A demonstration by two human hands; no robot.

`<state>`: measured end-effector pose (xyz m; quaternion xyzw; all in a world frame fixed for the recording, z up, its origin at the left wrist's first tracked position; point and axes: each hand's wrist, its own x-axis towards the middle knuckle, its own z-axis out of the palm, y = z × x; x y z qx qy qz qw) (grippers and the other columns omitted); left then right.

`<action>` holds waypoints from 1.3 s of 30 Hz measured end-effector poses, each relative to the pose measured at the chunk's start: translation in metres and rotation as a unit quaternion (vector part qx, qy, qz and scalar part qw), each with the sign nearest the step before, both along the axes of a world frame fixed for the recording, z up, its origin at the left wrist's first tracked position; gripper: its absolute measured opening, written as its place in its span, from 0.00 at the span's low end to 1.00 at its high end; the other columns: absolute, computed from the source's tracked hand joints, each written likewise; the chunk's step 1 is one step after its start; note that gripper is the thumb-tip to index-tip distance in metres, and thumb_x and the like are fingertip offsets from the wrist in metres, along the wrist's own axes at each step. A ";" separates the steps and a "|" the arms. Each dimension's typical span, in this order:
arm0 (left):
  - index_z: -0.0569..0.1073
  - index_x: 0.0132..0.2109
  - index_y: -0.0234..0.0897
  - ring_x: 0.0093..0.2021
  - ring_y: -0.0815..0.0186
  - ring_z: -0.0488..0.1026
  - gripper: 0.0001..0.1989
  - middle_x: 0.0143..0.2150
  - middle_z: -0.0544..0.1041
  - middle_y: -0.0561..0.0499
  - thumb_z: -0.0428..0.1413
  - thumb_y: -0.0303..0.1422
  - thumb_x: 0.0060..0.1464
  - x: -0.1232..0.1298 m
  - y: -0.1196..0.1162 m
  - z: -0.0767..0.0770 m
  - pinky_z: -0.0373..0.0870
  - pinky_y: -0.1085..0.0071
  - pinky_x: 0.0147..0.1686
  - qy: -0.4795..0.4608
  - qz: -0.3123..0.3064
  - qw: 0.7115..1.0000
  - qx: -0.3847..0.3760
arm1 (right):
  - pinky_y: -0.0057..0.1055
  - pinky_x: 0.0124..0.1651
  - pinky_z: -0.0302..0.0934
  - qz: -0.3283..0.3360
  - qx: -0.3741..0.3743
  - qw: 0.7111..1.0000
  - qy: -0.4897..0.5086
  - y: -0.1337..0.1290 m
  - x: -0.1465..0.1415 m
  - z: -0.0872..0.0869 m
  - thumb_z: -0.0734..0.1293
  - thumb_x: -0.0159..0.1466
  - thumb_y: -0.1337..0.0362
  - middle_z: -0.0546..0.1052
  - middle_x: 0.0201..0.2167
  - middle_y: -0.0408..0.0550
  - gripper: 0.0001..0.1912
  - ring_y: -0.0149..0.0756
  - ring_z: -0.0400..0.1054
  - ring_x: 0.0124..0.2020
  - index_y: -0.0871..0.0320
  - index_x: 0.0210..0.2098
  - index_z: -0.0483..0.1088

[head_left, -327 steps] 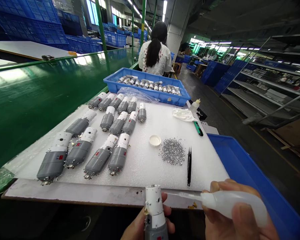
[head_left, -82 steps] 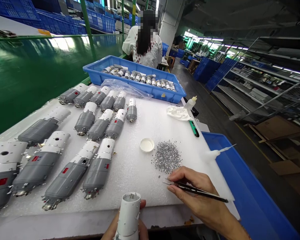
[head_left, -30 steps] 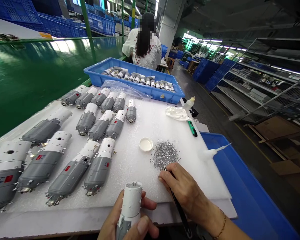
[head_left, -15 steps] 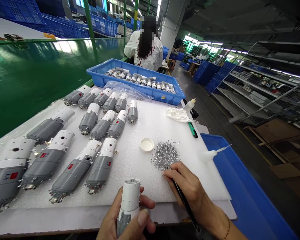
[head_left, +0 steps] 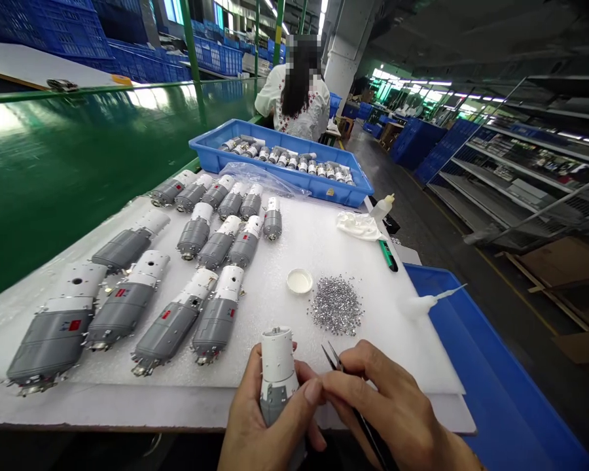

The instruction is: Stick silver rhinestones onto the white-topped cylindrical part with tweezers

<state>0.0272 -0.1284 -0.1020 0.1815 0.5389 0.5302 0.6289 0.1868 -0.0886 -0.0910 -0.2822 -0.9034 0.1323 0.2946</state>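
My left hand [head_left: 267, 418] grips a white-and-grey cylindrical assembly [head_left: 277, 363] upright, its white end up with small silver studs on it. My right hand [head_left: 385, 405] holds black tweezers [head_left: 336, 360], their slightly parted tips close to the assembly's side. I cannot tell whether the tips pinch anything. Beyond my hands, a heap of small silver studs [head_left: 336, 305] lies on a white foam sheet [head_left: 294, 242]. Next to it are a white lid [head_left: 299, 281] holding white liquid and a squeeze bottle [head_left: 415, 304] with a fine nozzle. Several similar assemblies lie in rows on the sheet.
A blue tray [head_left: 324, 190] of small metal motors stands beyond the foam, beside a plastic bag [head_left: 260, 176]. A green conveyor belt [head_left: 78, 183] runs along the left, and a blue bin [head_left: 471, 340] sits at the right. A co-worker [head_left: 297, 114] sits beyond, back turned.
My right hand has moved from the stud heap to beside the assembly, with the tweezers' tips now near it. My left hand holds the assembly more upright, and the view has shifted slightly.
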 end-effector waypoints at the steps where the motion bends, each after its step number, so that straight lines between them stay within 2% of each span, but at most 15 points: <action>1: 0.68 0.46 0.39 0.17 0.76 0.69 0.23 0.29 0.75 0.61 0.67 0.42 0.47 0.000 0.000 0.000 0.62 0.79 0.20 0.001 -0.002 1.000 0.006 | 0.28 0.31 0.67 0.003 0.000 1.000 0.004 -0.001 0.000 0.000 0.62 0.70 0.74 0.70 0.29 0.49 0.13 0.35 0.67 0.30 0.60 0.51 0.72; 5: 0.67 0.47 0.38 0.17 0.76 0.69 0.22 0.27 0.74 0.61 0.65 0.41 0.50 -0.003 -0.002 -0.003 0.63 0.79 0.22 0.016 -0.013 1.000 0.012 | 0.28 0.30 0.67 0.003 -0.019 0.999 0.039 -0.001 -0.001 -0.003 0.63 0.69 0.75 0.71 0.30 0.49 0.10 0.33 0.67 0.29 0.60 0.45 0.73; 10: 0.66 0.49 0.36 0.18 0.77 0.69 0.23 0.28 0.75 0.60 0.65 0.41 0.51 -0.006 -0.003 -0.003 0.63 0.79 0.23 0.000 -0.026 1.000 0.010 | 0.27 0.31 0.68 0.005 -0.020 0.998 0.061 -0.002 -0.004 -0.004 0.64 0.66 0.79 0.73 0.30 0.50 0.14 0.33 0.68 0.30 0.62 0.48 0.73; 14: 0.65 0.49 0.36 0.17 0.76 0.69 0.23 0.28 0.76 0.59 0.65 0.40 0.51 -0.006 -0.003 -0.003 0.63 0.79 0.23 -0.011 -0.030 0.999 0.004 | 0.26 0.32 0.69 0.011 -0.034 0.998 0.055 -0.003 -0.005 -0.002 0.63 0.67 0.79 0.73 0.30 0.49 0.14 0.32 0.69 0.30 0.62 0.48 0.73; 20: 0.66 0.49 0.37 0.17 0.73 0.70 0.25 0.26 0.77 0.57 0.65 0.42 0.49 -0.008 -0.004 -0.014 0.65 0.77 0.23 -0.011 -0.041 0.999 0.004 | 0.24 0.32 0.66 -0.005 -0.067 0.993 0.092 -0.005 -0.009 -0.007 0.62 0.66 0.79 0.73 0.30 0.48 0.13 0.31 0.67 0.30 0.62 0.46 0.73; 24: 0.65 0.50 0.36 0.18 0.72 0.71 0.26 0.26 0.78 0.55 0.64 0.43 0.50 -0.009 -0.004 -0.012 0.65 0.77 0.24 -0.009 -0.049 0.999 0.003 | 0.24 0.34 0.65 -0.021 -0.159 0.976 0.147 -0.005 -0.012 -0.010 0.63 0.66 0.77 0.75 0.30 0.44 0.11 0.30 0.69 0.32 0.58 0.42 0.73; 27: 0.65 0.50 0.35 0.18 0.73 0.70 0.26 0.27 0.77 0.56 0.64 0.42 0.50 -0.007 -0.003 -0.006 0.66 0.77 0.24 -0.008 -0.044 0.999 -0.004 | 0.25 0.33 0.63 -0.058 -0.263 0.949 0.164 -0.006 -0.012 -0.011 0.65 0.68 0.70 0.74 0.30 0.42 0.07 0.29 0.69 0.30 0.56 0.36 0.74; 30: 0.65 0.52 0.34 0.17 0.74 0.70 0.27 0.27 0.77 0.56 0.63 0.43 0.50 -0.006 -0.002 -0.006 0.66 0.77 0.24 -0.017 -0.049 0.999 -0.005 | 0.27 0.33 0.63 -0.088 -0.353 0.918 0.159 -0.008 -0.012 -0.010 0.65 0.69 0.64 0.74 0.30 0.43 0.09 0.30 0.69 0.31 0.55 0.33 0.75; 32: 0.65 0.53 0.35 0.17 0.73 0.70 0.29 0.27 0.77 0.56 0.64 0.44 0.51 -0.006 -0.001 -0.011 0.66 0.77 0.23 -0.024 -0.057 0.998 -0.004 | 0.26 0.33 0.62 -0.090 -0.344 0.920 0.164 -0.008 -0.013 -0.010 0.65 0.69 0.65 0.74 0.29 0.43 0.09 0.30 0.69 0.30 0.55 0.33 0.75; 36: 0.64 0.53 0.36 0.17 0.70 0.71 0.29 0.27 0.78 0.54 0.65 0.45 0.51 -0.006 0.000 -0.020 0.64 0.77 0.20 -0.037 -0.074 0.997 0.002 | 0.23 0.32 0.62 -0.073 -0.221 0.959 0.162 -0.008 -0.015 -0.010 0.65 0.67 0.72 0.74 0.28 0.40 0.08 0.27 0.69 0.30 0.55 0.34 0.74; 39: 0.64 0.53 0.36 0.18 0.71 0.70 0.27 0.28 0.78 0.54 0.64 0.44 0.53 -0.007 0.000 -0.019 0.64 0.76 0.21 -0.045 -0.077 0.996 0.006 | 0.22 0.32 0.63 -0.075 -0.222 0.959 0.158 -0.007 -0.014 -0.009 0.65 0.66 0.74 0.75 0.28 0.40 0.09 0.26 0.70 0.30 0.56 0.34 0.74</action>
